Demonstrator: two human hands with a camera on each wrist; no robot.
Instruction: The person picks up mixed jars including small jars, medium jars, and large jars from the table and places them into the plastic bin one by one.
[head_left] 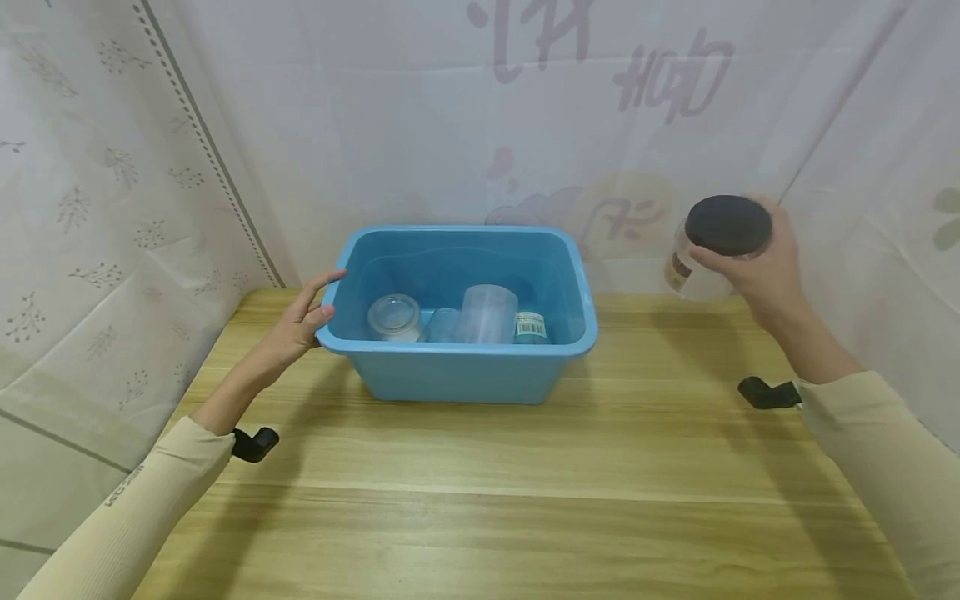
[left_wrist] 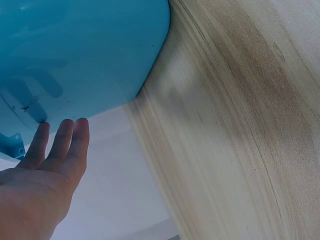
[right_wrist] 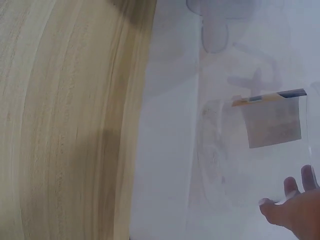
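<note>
My right hand [head_left: 776, 271] grips a clear plastic jar [head_left: 702, 283] with a black lid [head_left: 729, 225], near the table's far right edge. The jar is tilted and raised, and part of its label shows. In the right wrist view, fingertips [right_wrist: 291, 186] curl round the clear wall of the jar [right_wrist: 260, 165]. My left hand [head_left: 296, 325] touches the left rim of a light blue plastic bin [head_left: 457, 375] with its fingers fairly straight. In the left wrist view, three fingers [left_wrist: 62, 145] reach up along the outside of the bin [left_wrist: 85, 55].
Inside the bin lie a clear lidded jar [head_left: 395, 317], a frosted cylindrical container [head_left: 489, 315] and a container with a barcode label [head_left: 531, 325], among others. A wooden table [head_left: 480, 500] carries the bin. Printed curtains [head_left: 420, 125] hang behind and beside it.
</note>
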